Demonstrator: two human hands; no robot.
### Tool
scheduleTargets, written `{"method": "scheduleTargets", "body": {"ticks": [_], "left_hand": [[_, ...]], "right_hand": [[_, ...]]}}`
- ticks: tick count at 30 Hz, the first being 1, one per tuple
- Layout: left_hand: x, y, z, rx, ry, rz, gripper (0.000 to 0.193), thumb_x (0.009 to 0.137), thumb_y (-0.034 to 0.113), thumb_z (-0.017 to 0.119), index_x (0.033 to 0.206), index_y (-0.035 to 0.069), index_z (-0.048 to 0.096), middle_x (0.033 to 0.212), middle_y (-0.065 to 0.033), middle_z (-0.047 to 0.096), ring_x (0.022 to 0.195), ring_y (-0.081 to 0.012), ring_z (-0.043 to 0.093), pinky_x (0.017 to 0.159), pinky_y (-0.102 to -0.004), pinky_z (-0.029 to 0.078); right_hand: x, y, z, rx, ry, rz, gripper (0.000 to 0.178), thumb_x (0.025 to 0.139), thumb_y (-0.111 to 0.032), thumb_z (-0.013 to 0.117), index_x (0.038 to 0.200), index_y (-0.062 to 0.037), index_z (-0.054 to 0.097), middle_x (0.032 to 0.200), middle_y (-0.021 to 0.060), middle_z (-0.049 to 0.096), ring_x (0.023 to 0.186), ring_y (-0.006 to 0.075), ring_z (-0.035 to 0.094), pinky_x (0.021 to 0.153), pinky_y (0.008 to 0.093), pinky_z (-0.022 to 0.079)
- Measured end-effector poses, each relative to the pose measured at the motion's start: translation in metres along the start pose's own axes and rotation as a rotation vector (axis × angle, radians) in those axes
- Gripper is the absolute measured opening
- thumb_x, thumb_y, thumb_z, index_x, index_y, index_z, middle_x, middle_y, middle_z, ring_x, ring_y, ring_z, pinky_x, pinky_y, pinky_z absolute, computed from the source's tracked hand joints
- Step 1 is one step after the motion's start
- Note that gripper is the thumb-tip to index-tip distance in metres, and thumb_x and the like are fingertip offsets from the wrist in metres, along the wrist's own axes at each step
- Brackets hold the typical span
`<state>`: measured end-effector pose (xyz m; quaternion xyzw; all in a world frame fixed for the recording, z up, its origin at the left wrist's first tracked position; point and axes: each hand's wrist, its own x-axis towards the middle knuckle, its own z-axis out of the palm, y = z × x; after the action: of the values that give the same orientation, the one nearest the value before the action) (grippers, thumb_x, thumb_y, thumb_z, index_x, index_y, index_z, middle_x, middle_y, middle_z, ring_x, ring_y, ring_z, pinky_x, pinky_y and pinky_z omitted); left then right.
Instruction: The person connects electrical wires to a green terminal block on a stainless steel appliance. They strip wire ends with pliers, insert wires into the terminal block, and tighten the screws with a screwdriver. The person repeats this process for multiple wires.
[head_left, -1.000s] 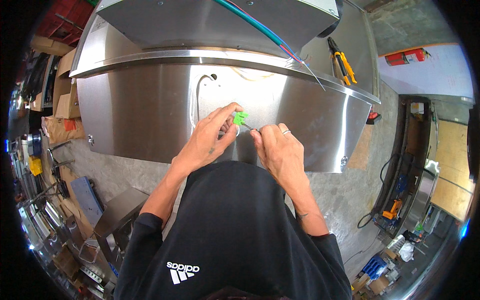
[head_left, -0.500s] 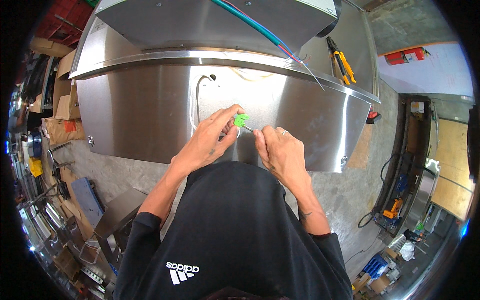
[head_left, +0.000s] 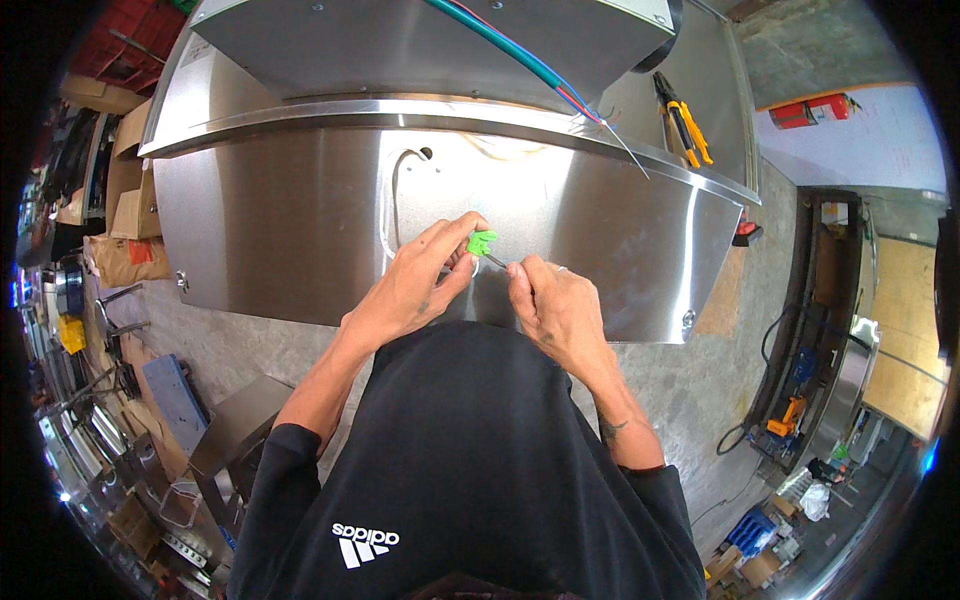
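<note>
My left hand [head_left: 425, 280] pinches a small green plastic connector [head_left: 481, 242] in front of a large stainless steel hood [head_left: 280, 220]. My right hand [head_left: 555, 305] holds a thin wire [head_left: 497, 260] whose end meets the connector. A white cable [head_left: 392, 205] comes out of a hole in the steel panel and loops down behind my left hand. Both hands are close together, just above my black shirt.
A bundle of teal, blue and red wires [head_left: 520, 62] runs across the hood's top. Yellow-handled pliers [head_left: 683, 120] lie on the steel at upper right. Cardboard boxes [head_left: 125, 190] stand at left, metal parts [head_left: 210, 440] and tools on the concrete floor, a red extinguisher [head_left: 815, 110] far right.
My right hand has shifted slightly left, closer to the connector. My left hand keeps the green connector in about the same place.
</note>
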<state>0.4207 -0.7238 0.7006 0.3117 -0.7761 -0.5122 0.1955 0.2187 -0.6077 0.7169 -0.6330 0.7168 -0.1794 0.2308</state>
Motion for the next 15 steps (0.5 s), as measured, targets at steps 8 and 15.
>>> {"method": "scheduleTargets", "body": {"ticks": [8, 15], "left_hand": [[0.001, -0.007, 0.004, 0.000, 0.016, -0.005, 0.048, 0.106, 0.003, 0.069, 0.153, 0.005, 0.059, 0.110, -0.0129, 0.068, 0.091, -0.0221, 0.066, 0.086, -0.0382, 0.057], [0.001, -0.007, 0.003, 0.062, -0.009, 0.036, 0.047, 0.107, 0.005, 0.069, 0.153, 0.005, 0.058, 0.110, -0.0129, 0.067, 0.092, -0.0242, 0.068, 0.086, -0.0391, 0.058]], "right_hand": [[0.000, -0.009, 0.000, -0.019, 0.102, -0.054, 0.019, 0.111, -0.022, 0.065, 0.104, -0.0046, 0.065, 0.090, 0.0158, 0.072, 0.077, 0.0379, 0.072, 0.065, 0.0483, 0.057], [-0.005, 0.003, 0.010, -0.036, 0.170, -0.140, 0.020, 0.112, -0.023, 0.066, 0.102, -0.0047, 0.065, 0.081, 0.0147, 0.067, 0.069, 0.0353, 0.067, 0.064, 0.0474, 0.054]]}}
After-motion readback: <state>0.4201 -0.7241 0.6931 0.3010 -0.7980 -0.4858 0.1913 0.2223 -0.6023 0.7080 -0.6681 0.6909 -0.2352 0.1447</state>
